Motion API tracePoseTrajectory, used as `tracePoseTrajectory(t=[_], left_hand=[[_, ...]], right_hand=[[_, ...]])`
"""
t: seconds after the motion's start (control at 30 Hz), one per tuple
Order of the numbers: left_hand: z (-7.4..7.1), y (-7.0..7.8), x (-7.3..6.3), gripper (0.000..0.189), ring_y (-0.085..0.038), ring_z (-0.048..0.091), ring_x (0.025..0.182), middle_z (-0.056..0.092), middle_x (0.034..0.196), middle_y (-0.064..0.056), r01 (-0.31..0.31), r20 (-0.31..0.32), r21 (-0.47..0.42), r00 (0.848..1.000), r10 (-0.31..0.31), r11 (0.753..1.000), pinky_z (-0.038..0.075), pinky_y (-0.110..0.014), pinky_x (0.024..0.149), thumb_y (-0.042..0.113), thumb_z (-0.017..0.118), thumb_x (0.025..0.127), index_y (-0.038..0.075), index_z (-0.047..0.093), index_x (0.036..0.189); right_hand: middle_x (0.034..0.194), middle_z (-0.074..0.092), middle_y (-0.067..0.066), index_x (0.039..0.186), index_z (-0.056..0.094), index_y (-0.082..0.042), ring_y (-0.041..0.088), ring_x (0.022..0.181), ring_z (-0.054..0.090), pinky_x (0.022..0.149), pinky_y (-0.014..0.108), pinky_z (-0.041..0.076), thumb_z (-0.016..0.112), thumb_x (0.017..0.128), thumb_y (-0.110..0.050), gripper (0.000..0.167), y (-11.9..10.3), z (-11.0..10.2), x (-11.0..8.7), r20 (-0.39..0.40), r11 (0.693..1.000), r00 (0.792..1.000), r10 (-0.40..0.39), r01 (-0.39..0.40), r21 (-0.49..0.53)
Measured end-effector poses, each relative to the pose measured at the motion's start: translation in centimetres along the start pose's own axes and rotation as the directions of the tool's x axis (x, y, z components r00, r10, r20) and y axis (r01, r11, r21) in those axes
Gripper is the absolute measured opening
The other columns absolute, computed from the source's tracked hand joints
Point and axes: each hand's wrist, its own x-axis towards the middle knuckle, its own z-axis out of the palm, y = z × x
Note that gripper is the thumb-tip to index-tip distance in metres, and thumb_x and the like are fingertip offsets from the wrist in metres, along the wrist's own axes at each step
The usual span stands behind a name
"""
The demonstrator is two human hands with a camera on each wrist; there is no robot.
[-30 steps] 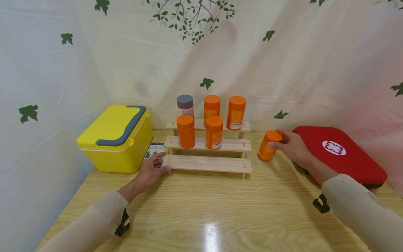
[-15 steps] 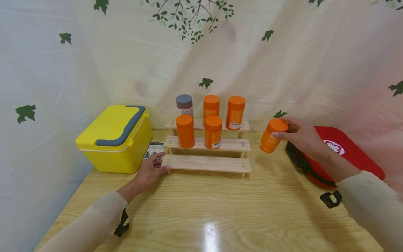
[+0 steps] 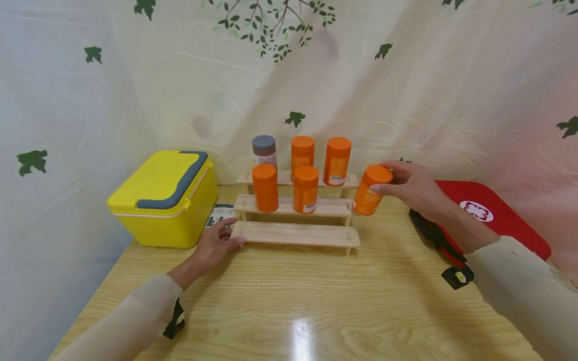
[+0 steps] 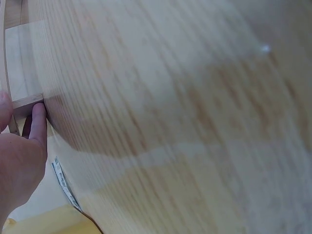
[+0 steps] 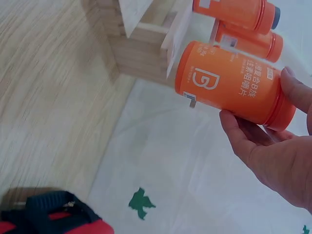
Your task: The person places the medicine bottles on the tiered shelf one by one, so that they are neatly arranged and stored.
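In the head view a three-step wooden rack (image 3: pixel 295 233) stands on the table. My left hand (image 3: pixel 214 248) grips its lowest step at the left end, thumb on the front edge and fingers behind. My right hand (image 3: pixel 417 188) holds an orange supplement bottle (image 3: pixel 368 193) by its lid end, tilted, at the right end of the middle step. Its printed label faces the right wrist camera, where the bottle (image 5: pixel 229 83) overlaps the rack's edge. On the middle step stand two orange bottles (image 3: pixel 306 193); the top step bears two more orange bottles (image 3: pixel 337 163) and a grey-lidded bottle (image 3: pixel 264 145).
A yellow cooler box (image 3: pixel 167 200) with a grey handle stands left of the rack, a printed packet (image 3: pixel 220 214) between them. To the right lies a red first-aid case (image 3: pixel 492 210) with a black strap, partly behind my right arm. A leaf-patterned curtain (image 3: pixel 203 90) hangs behind.
My right hand has lifted the orange bottle off the table at the right and brought it up and left to the rack's end. My left hand stays on the rack.
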Motion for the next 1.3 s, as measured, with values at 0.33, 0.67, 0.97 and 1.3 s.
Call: tracePoseTrajectory(t=[0.33, 0.67, 0.97, 1.3], left_hand=[[0.1, 0.2, 0.0, 0.061, -0.021, 0.059, 0.09, 0.065, 0.11, -0.016, -0.005, -0.003, -0.008, 1.0, 0.005, 1.0, 0.05, -0.022, 0.078, 0.016, 0.068, 0.09, 0.006, 0.042, 0.143], [0.2, 0.1, -0.1, 0.061, -0.022, 0.058, 0.091, 0.065, 0.11, -0.014, 0.015, -0.01, 0.006, 1.0, -0.015, 1.0, 0.05, -0.027, 0.083, 0.016, 0.068, 0.09, 0.009, 0.041, 0.144], [0.2, 0.2, -0.1, 0.061, -0.021, 0.06, 0.091, 0.066, 0.11, -0.014, -0.008, 0.001, 0.004, 1.0, 0.008, 1.0, 0.052, -0.031, 0.085, 0.016, 0.069, 0.089, 0.008, 0.041, 0.144], [0.3, 0.3, -0.1, 0.061, -0.022, 0.059, 0.091, 0.066, 0.111, -0.014, 0.005, -0.003, -0.003, 1.0, -0.005, 1.0, 0.051, -0.028, 0.083, 0.016, 0.069, 0.089, 0.008, 0.042, 0.144]], right_hand=[[0.123, 0.061, 0.014, 0.134, 0.053, -0.006, 0.027, 0.104, 0.06, 0.087, 0.034, 0.051, 0.074, 0.086, -0.028, 0.057, -1.2, 2.9, 1.9, 0.043, 0.995, 0.996, -0.083, 0.08, 0.057], [0.119, 0.062, 0.013, 0.133, 0.054, -0.008, 0.028, 0.101, 0.058, 0.089, 0.04, 0.05, 0.076, 0.083, -0.029, 0.058, -2.2, 4.6, 3.0, 0.02, 1.0, 1.0, -0.002, 0.002, 0.026], [0.121, 0.06, 0.015, 0.135, 0.052, -0.006, 0.029, 0.102, 0.058, 0.087, 0.04, 0.05, 0.076, 0.085, -0.027, 0.06, -2.3, 5.1, 3.0, 0.001, 1.0, 1.0, 0.006, -0.006, 0.003], [0.124, 0.059, 0.018, 0.135, 0.049, -0.002, 0.033, 0.103, 0.06, 0.087, 0.044, 0.051, 0.074, 0.086, -0.024, 0.06, -2.2, 5.6, 2.8, -0.043, 0.999, 0.998, -0.035, 0.035, -0.012]])
